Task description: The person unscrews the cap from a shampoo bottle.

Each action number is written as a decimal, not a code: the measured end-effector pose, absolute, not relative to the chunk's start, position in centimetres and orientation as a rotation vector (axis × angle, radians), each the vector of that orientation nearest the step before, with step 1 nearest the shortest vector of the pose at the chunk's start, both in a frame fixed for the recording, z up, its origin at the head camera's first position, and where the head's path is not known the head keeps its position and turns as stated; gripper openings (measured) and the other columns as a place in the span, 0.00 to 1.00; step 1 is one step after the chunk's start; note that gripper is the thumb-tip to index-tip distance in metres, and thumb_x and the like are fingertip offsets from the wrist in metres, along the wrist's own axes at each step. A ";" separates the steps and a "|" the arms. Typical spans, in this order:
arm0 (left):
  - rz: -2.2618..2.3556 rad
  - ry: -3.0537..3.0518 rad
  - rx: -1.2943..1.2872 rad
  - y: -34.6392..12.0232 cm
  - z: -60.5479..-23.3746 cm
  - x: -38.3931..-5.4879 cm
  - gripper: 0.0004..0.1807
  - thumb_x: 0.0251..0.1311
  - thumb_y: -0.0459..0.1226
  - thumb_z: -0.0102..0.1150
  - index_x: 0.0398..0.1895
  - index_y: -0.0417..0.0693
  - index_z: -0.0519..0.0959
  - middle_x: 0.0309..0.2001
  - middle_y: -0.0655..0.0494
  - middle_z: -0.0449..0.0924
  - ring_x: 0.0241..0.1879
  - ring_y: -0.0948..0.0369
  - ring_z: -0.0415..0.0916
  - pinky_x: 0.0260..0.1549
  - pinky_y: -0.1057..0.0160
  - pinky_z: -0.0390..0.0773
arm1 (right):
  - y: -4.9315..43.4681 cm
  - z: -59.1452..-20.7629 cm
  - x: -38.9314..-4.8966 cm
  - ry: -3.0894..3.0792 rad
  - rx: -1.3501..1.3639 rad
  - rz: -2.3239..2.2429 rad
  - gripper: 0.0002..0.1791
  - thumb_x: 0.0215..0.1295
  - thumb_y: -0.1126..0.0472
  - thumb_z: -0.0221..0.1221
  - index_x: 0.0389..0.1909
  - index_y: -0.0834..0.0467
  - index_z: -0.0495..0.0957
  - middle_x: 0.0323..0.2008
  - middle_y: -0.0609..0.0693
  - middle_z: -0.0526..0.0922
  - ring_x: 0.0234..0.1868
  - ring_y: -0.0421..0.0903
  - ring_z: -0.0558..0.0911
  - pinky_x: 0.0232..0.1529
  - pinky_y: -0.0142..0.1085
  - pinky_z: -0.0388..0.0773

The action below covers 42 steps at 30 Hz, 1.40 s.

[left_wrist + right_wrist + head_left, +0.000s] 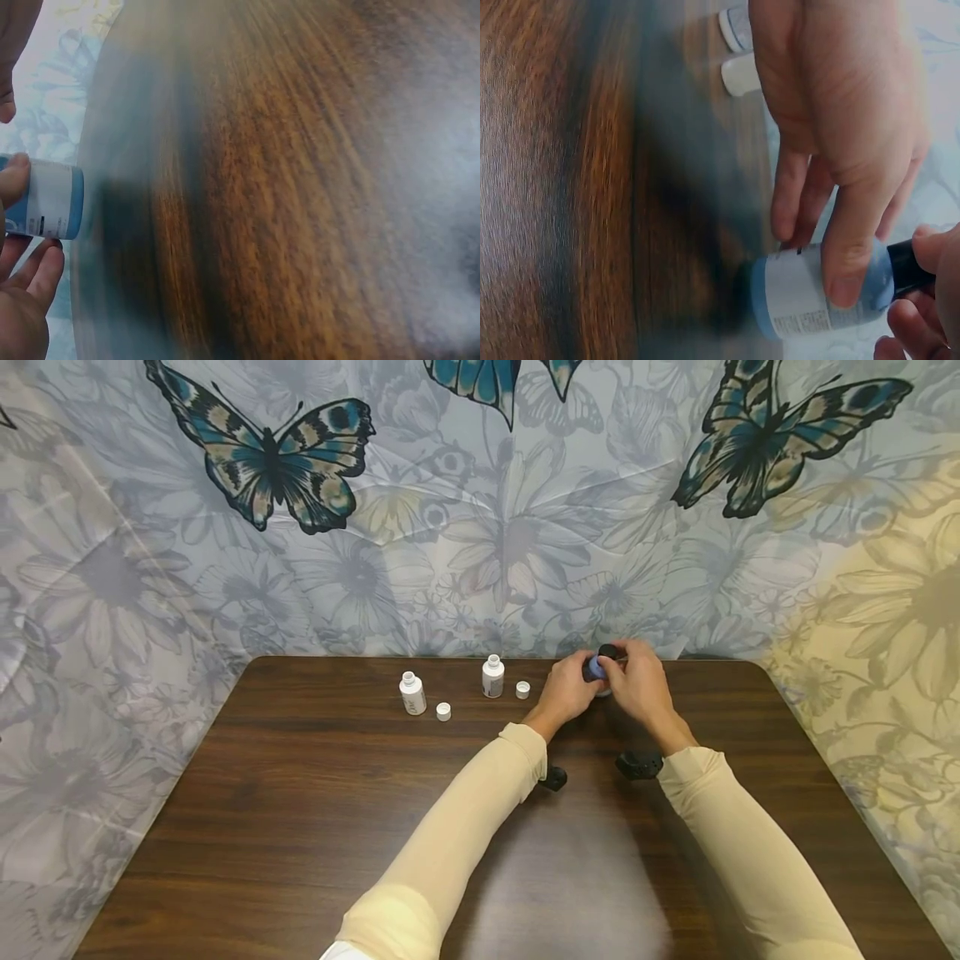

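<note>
A small blue bottle (802, 289) with a white label and a black cap (909, 266) is between both hands near the table's far edge. My left hand (567, 687) grips the bottle body, thumb across the label in the right wrist view. At the right border of that view, the fingers of my right hand (640, 683) pinch the black cap. The left wrist view shows the bottle's lower part with a blue base; its cap is out of frame there. Whether the base touches the table I cannot tell.
Left of my hands stand two uncapped white bottles (412, 693), each with a white screw cap (444, 712) lying beside it. They share the dark wooden table (300, 810). A butterfly-patterned cloth (517, 527) hangs right behind the table's far edge.
</note>
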State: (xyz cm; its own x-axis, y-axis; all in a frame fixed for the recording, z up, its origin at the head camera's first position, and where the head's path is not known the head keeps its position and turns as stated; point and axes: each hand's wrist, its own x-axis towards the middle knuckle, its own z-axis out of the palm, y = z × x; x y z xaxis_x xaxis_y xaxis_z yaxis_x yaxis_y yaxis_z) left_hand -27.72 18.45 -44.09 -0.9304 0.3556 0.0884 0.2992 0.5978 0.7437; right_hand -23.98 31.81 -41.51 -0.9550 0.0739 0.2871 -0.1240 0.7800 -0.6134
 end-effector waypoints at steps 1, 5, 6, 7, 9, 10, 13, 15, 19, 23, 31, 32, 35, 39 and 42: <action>1.268 2.743 0.566 18.3 -44.1 -27.7 0.28 0.65 0.48 0.68 0.66 0.54 0.75 0.61 0.57 0.82 0.60 0.60 0.80 0.59 0.64 0.80 | 31.7 -41.4 -23.9 -2.669 0.045 0.947 0.24 0.77 0.57 0.56 0.64 0.71 0.71 0.53 0.70 0.76 0.48 0.64 0.81 0.45 0.55 0.80; 1.297 2.741 0.599 17.8 -44.2 -27.4 0.29 0.63 0.50 0.69 0.66 0.54 0.75 0.60 0.58 0.82 0.59 0.60 0.80 0.58 0.64 0.80 | 31.3 -41.1 -23.4 -2.637 0.067 0.924 0.24 0.77 0.56 0.56 0.62 0.70 0.73 0.50 0.68 0.76 0.44 0.61 0.80 0.43 0.52 0.77; 1.303 2.739 0.609 17.6 -44.2 -27.4 0.30 0.63 0.51 0.69 0.66 0.54 0.75 0.60 0.58 0.82 0.59 0.60 0.81 0.57 0.64 0.80 | 31.2 -41.0 -23.2 -2.627 0.071 0.919 0.24 0.76 0.56 0.57 0.62 0.70 0.74 0.50 0.67 0.77 0.43 0.60 0.79 0.42 0.51 0.76; 1.307 2.738 0.621 17.5 -44.2 -27.3 0.30 0.63 0.52 0.69 0.66 0.54 0.75 0.60 0.58 0.82 0.59 0.60 0.81 0.57 0.64 0.80 | 31.1 -40.9 -23.0 -2.617 0.075 0.916 0.23 0.76 0.56 0.57 0.61 0.70 0.74 0.49 0.67 0.77 0.42 0.60 0.79 0.42 0.49 0.75; 1.326 2.720 0.642 17.2 -44.2 -27.1 0.31 0.63 0.52 0.68 0.67 0.54 0.75 0.60 0.57 0.82 0.58 0.60 0.81 0.57 0.64 0.80 | 30.9 -40.7 -22.6 -2.602 0.078 0.919 0.23 0.76 0.56 0.57 0.61 0.70 0.74 0.48 0.66 0.77 0.41 0.58 0.78 0.40 0.46 0.73; 1.337 2.711 0.653 17.1 -44.2 -27.0 0.32 0.63 0.53 0.68 0.67 0.54 0.75 0.60 0.57 0.82 0.58 0.60 0.81 0.56 0.65 0.80 | 30.8 -40.6 -22.4 -2.596 0.078 0.921 0.24 0.76 0.56 0.57 0.62 0.70 0.74 0.47 0.66 0.78 0.40 0.57 0.78 0.39 0.44 0.72; 1.378 2.669 0.687 16.8 -44.3 -26.6 0.33 0.63 0.54 0.68 0.68 0.53 0.75 0.60 0.57 0.82 0.57 0.61 0.82 0.55 0.65 0.81 | 30.6 -40.2 -21.8 -2.576 0.079 0.935 0.24 0.76 0.55 0.58 0.62 0.69 0.75 0.46 0.64 0.78 0.39 0.56 0.77 0.36 0.41 0.72; 1.396 2.656 0.719 16.6 -44.3 -26.4 0.32 0.62 0.54 0.68 0.67 0.53 0.75 0.60 0.56 0.82 0.57 0.61 0.81 0.55 0.66 0.81 | 30.5 -40.0 -21.4 -2.563 0.085 0.936 0.23 0.75 0.56 0.58 0.62 0.69 0.75 0.45 0.64 0.78 0.38 0.55 0.77 0.35 0.41 0.71; 1.422 2.650 0.760 16.1 -44.4 -26.0 0.30 0.62 0.52 0.70 0.64 0.53 0.78 0.55 0.56 0.81 0.53 0.61 0.80 0.52 0.67 0.80 | 30.0 -39.7 -20.9 -2.539 0.131 0.917 0.22 0.74 0.57 0.59 0.59 0.69 0.77 0.43 0.63 0.78 0.37 0.55 0.76 0.35 0.41 0.70; 1.459 2.634 0.788 15.5 -44.3 -25.5 0.29 0.61 0.51 0.70 0.63 0.51 0.79 0.51 0.55 0.80 0.47 0.63 0.78 0.47 0.70 0.79 | 29.4 -39.6 -20.5 -2.499 0.175 0.900 0.20 0.73 0.58 0.61 0.57 0.69 0.78 0.40 0.63 0.79 0.36 0.54 0.76 0.36 0.40 0.70; 1.500 2.638 0.864 13.7 -44.2 -24.9 0.29 0.60 0.51 0.71 0.63 0.53 0.80 0.50 0.57 0.80 0.44 0.66 0.75 0.42 0.75 0.74 | 28.3 -39.4 -19.7 -2.433 0.231 0.915 0.19 0.70 0.59 0.65 0.55 0.67 0.80 0.38 0.61 0.80 0.34 0.50 0.76 0.34 0.28 0.66; 1.505 2.637 0.870 13.5 -44.2 -24.8 0.29 0.60 0.51 0.71 0.63 0.53 0.80 0.50 0.56 0.80 0.45 0.66 0.75 0.42 0.76 0.74 | 28.2 -39.3 -19.6 -2.431 0.236 0.920 0.19 0.69 0.59 0.65 0.55 0.67 0.80 0.38 0.61 0.80 0.34 0.49 0.76 0.34 0.27 0.66; 1.529 2.607 0.868 12.9 -44.1 -24.6 0.30 0.60 0.51 0.71 0.64 0.54 0.79 0.52 0.56 0.81 0.47 0.65 0.77 0.43 0.75 0.76 | 27.8 -39.2 -19.4 -2.425 0.253 0.931 0.19 0.68 0.60 0.67 0.54 0.66 0.81 0.38 0.60 0.80 0.33 0.48 0.76 0.33 0.25 0.67; 1.598 2.551 0.832 12.2 -44.0 -24.3 0.30 0.60 0.50 0.72 0.65 0.55 0.78 0.55 0.56 0.83 0.48 0.65 0.81 0.43 0.74 0.80 | 27.0 -39.1 -19.3 -2.408 0.264 0.942 0.20 0.63 0.61 0.70 0.52 0.66 0.81 0.38 0.60 0.80 0.33 0.47 0.76 0.33 0.23 0.67; 1.659 2.539 0.813 11.6 -44.0 -24.0 0.29 0.58 0.48 0.74 0.64 0.55 0.80 0.52 0.55 0.85 0.45 0.67 0.82 0.42 0.75 0.80 | 26.4 -39.0 -19.3 -2.396 0.265 0.954 0.20 0.61 0.61 0.72 0.51 0.66 0.82 0.36 0.61 0.80 0.31 0.45 0.75 0.32 0.24 0.67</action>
State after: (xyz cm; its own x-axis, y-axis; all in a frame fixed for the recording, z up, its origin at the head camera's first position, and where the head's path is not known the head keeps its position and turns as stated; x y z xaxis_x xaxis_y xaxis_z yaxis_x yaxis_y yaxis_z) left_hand -23.98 11.65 -43.98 -0.8658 0.4196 0.2726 0.4181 0.3074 0.8548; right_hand -19.30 26.42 -38.98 -0.8338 0.0170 0.5518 -0.3668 0.7299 -0.5768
